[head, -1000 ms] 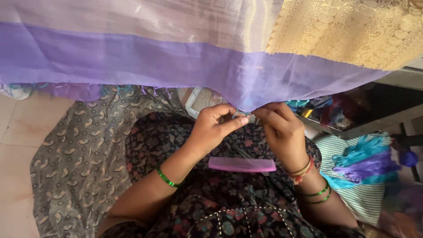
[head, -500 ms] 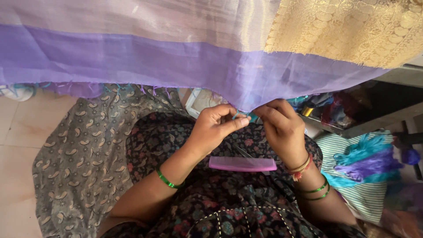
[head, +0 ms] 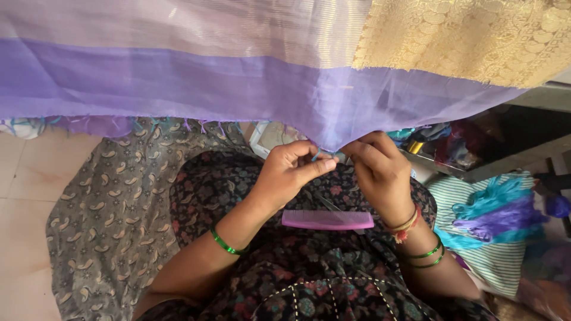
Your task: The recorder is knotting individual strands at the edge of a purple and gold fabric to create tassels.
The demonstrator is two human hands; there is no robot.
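**Hands at the cloth's edge**

Tiled floor (head: 24,196) lies below a hanging purple cloth (head: 208,83). Since a second ago, little has shifted: left hand (head: 288,175) and right hand (head: 380,169) both pinch its fringed edge above a pink comb (head: 327,219).

No packages, labels, signs or screens can be made out anywhere in view.

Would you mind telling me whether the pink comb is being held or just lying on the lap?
Lying loose. The pink comb rests flat across the lap, while the left hand and right hand pinch the purple fabric's edge above it.
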